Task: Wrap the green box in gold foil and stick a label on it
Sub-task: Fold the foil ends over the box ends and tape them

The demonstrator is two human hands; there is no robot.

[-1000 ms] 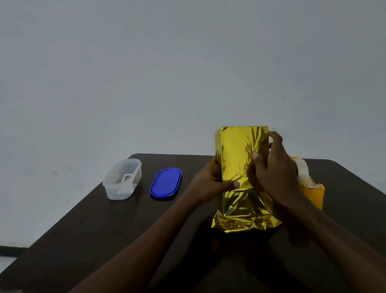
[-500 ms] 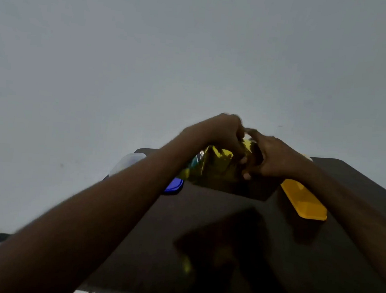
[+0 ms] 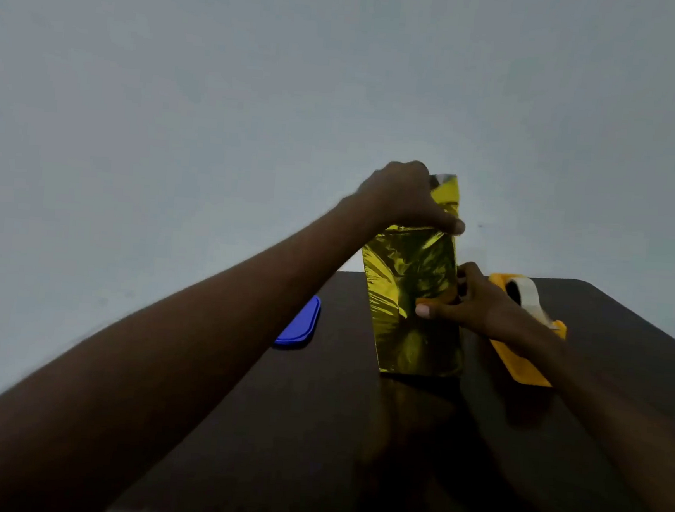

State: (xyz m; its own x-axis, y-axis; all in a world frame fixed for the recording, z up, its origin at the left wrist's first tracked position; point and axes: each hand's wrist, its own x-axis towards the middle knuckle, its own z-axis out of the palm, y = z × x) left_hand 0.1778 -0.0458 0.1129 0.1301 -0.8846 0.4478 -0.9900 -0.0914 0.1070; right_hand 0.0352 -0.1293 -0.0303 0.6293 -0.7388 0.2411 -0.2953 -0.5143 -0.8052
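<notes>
The box wrapped in gold foil (image 3: 413,302) stands upright on the dark table (image 3: 313,435); none of its green shows. My left hand (image 3: 405,198) grips the loose foil at the top, thumb stretched across the front. My right hand (image 3: 473,303) holds the box's right side about halfway up, thumb pressed on the front face and fingers behind. A flap of foil sticks up above my left hand. No label is visible.
A yellow tape dispenser (image 3: 522,351) with a clear tape roll (image 3: 526,297) sits right of the box, partly behind my right wrist. A blue lid (image 3: 300,323) lies left of the box, partly hidden by my left forearm. A grey wall rises behind the table.
The box was turned over between my hands and now stands upright with its loose foil end on top. My left hand moved from the box's left side to the top.
</notes>
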